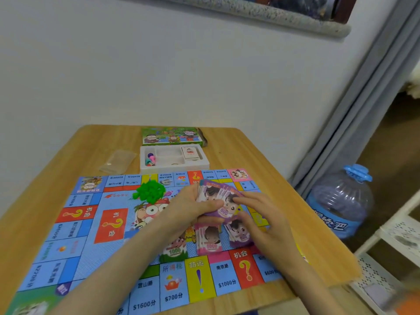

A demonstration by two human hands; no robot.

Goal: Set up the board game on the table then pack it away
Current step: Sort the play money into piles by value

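Looking across the game board point(91, 235) on the worktop point(227, 151): green houses point(150, 192) sit heaped at left, then your left hand point(188, 208), fingers curled round a fan of purple notes point(218, 196). Your right hand point(263, 219) pinches the fan's right edge, above a pink stack point(210, 239) and purple stack point(241, 235) on the board.

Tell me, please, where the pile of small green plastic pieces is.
Head view: the pile of small green plastic pieces lies on the far side of the colourful game board, just left of the left hand.
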